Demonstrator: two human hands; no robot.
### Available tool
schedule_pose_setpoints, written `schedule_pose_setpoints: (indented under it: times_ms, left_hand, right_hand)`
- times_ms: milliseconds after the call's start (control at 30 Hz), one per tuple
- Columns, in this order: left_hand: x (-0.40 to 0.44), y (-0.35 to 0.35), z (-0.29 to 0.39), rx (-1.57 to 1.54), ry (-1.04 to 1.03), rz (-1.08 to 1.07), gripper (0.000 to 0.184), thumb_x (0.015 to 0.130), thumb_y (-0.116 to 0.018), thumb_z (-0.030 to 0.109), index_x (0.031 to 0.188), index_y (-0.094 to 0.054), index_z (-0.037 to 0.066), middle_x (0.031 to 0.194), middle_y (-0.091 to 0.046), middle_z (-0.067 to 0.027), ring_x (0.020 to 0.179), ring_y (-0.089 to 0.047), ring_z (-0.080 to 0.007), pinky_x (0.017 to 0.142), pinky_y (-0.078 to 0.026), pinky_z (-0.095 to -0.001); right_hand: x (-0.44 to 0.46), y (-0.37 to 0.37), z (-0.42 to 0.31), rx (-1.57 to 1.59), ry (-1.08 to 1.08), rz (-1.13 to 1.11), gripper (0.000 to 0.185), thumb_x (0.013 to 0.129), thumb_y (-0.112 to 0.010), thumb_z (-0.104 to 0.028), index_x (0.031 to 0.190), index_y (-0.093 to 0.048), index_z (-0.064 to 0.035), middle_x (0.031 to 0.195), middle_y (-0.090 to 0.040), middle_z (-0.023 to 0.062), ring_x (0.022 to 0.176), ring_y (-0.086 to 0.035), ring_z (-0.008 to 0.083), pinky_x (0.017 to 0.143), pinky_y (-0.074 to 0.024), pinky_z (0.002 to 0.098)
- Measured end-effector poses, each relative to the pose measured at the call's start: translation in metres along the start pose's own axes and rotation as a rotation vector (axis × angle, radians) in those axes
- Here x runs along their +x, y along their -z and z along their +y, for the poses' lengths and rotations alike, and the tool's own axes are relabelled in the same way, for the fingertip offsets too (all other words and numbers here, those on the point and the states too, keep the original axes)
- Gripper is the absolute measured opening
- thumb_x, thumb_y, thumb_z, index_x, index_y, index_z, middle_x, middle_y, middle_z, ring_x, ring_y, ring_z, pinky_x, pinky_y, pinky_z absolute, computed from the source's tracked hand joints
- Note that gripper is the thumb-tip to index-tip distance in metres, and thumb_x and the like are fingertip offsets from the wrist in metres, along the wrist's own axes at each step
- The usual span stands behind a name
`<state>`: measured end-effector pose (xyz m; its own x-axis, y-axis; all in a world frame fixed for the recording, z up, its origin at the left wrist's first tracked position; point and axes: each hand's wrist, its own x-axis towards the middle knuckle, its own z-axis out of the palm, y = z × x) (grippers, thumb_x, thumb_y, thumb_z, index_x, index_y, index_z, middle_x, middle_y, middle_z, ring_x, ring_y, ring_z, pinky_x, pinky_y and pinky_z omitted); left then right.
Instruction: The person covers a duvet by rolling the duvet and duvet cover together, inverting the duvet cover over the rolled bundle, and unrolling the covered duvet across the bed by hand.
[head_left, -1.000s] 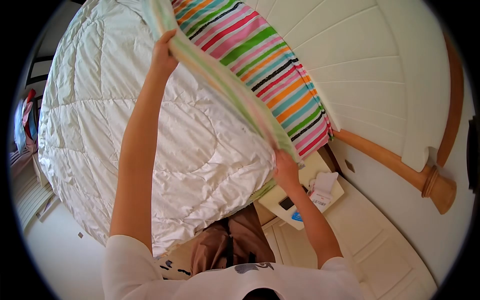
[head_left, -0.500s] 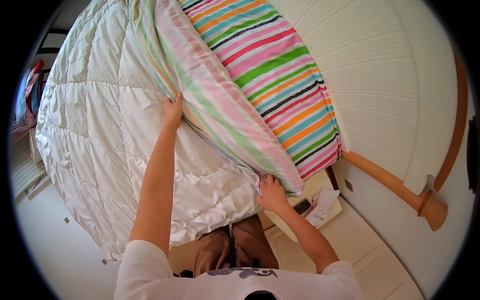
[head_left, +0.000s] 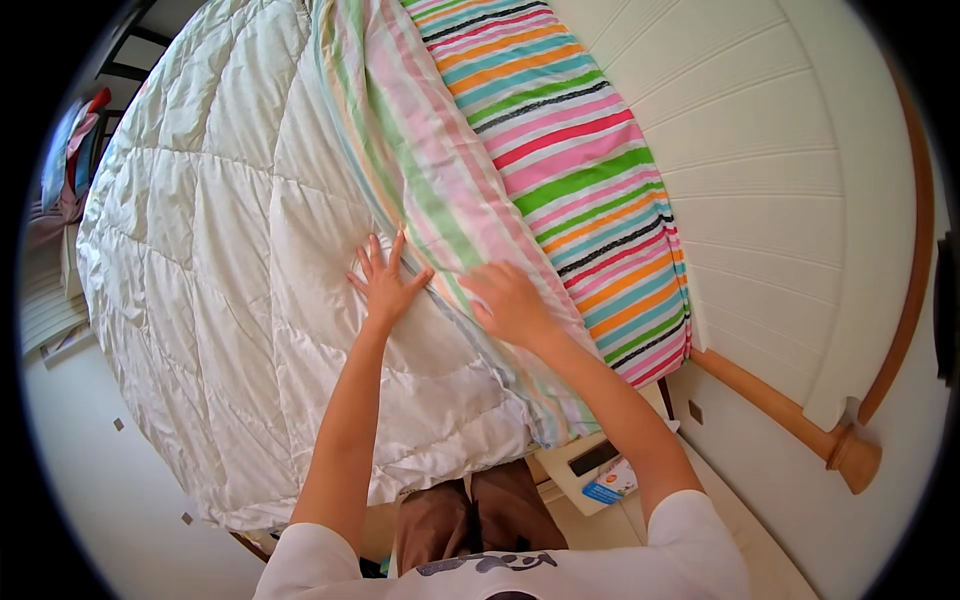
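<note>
Beneath your left grip point(head_left: 390, 283), fingers spread apart, lies the quilt point(head_left: 240, 290); at your right grip point(head_left: 507, 303), fingers curled, closure unclear, is the folded cover point(head_left: 440, 190).

I see the padded headboard point(head_left: 750, 190) closing off the right side, its wooden post point(head_left: 855, 455) standing below.

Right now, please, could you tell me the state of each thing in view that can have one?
White quilt: spread out, wrinkled
Pale striped cloth: creased, along the quilt's edge
Bright striped cloth: uncovered, mostly smooth
Left hand: open, fingers spread
Right hand: blurred, grip unclear
Phone: lying flat, screen dark
</note>
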<state>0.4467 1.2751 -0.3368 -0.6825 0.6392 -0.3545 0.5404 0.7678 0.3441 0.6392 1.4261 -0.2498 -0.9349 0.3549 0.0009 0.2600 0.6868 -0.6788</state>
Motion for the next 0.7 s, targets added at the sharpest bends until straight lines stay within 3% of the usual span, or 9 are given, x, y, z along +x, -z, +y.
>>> schedule_pose_setpoints:
  times_ms: [33,100,200,300,467,700]
  left_hand:
    - [0.005,-0.002,0.000,-0.002,0.001,-0.022,0.092,0.076,-0.069,0.066,0.154,-0.030,0.036,0.164,-0.007,-0.0191,0.149,-0.003,-0.0461,0.108,-0.001,-0.0759]
    - [0.012,-0.005,0.002,-0.001,0.021,-0.043,0.093,0.075,-0.071,0.065,0.154,-0.030,0.037,0.164,-0.006,-0.0186,0.149,-0.002,-0.0465,0.107,0.000,-0.0763]
    - [0.017,-0.004,0.006,0.014,0.064,-0.120,0.094,0.074,-0.073,0.062,0.154,-0.028,0.039,0.165,0.000,-0.0173,0.149,0.003,-0.0468,0.107,0.001,-0.0766]
    - [0.022,-0.004,0.004,0.015,0.080,-0.150,0.094,0.075,-0.074,0.059,0.154,-0.027,0.040,0.165,0.003,-0.0177,0.149,0.006,-0.0466,0.106,0.001,-0.0770]
    - [0.024,-0.011,0.001,0.017,0.102,-0.164,0.093,0.076,-0.073,0.061,0.154,-0.028,0.040,0.165,0.005,-0.0176,0.149,0.009,-0.0457,0.107,0.005,-0.0752]
    - [0.024,-0.015,0.000,-0.006,0.081,-0.113,0.091,0.077,-0.071,0.060,0.154,-0.028,0.039,0.165,0.006,-0.0166,0.149,0.010,-0.0452,0.108,0.007,-0.0733]
  right_hand:
    - [0.029,0.002,0.006,-0.102,0.038,0.043,0.046,0.078,-0.071,-0.022,0.123,-0.064,-0.0145,0.125,-0.058,0.0130,0.122,-0.050,0.0335,0.103,-0.0395,0.0495]
    - [0.075,-0.006,0.021,-0.302,0.028,0.086,0.062,0.080,-0.070,-0.033,0.139,-0.053,-0.0236,0.149,-0.039,0.0138,0.140,-0.030,0.0390,0.111,-0.0249,0.0622]
    - [0.112,-0.033,0.043,-0.380,-0.080,0.012,0.071,0.082,-0.068,-0.045,0.147,-0.043,-0.0321,0.161,-0.020,0.0130,0.147,-0.013,0.0432,0.111,-0.0135,0.0711]
    - [0.113,-0.060,0.054,-0.451,-0.112,-0.026,0.074,0.083,-0.064,-0.053,0.150,-0.039,-0.0342,0.163,-0.013,0.0114,0.148,-0.007,0.0450,0.111,-0.0086,0.0734]
    - [0.115,-0.075,0.063,-0.442,-0.118,-0.006,0.077,0.082,-0.064,-0.054,0.151,-0.036,-0.0352,0.164,-0.009,0.0110,0.149,-0.002,0.0449,0.112,-0.0017,0.0725]
    - [0.115,-0.083,0.067,-0.430,-0.116,0.027,0.078,0.080,-0.064,-0.053,0.151,-0.036,-0.0360,0.165,-0.009,0.0097,0.150,-0.003,0.0433,0.112,-0.0022,0.0720]
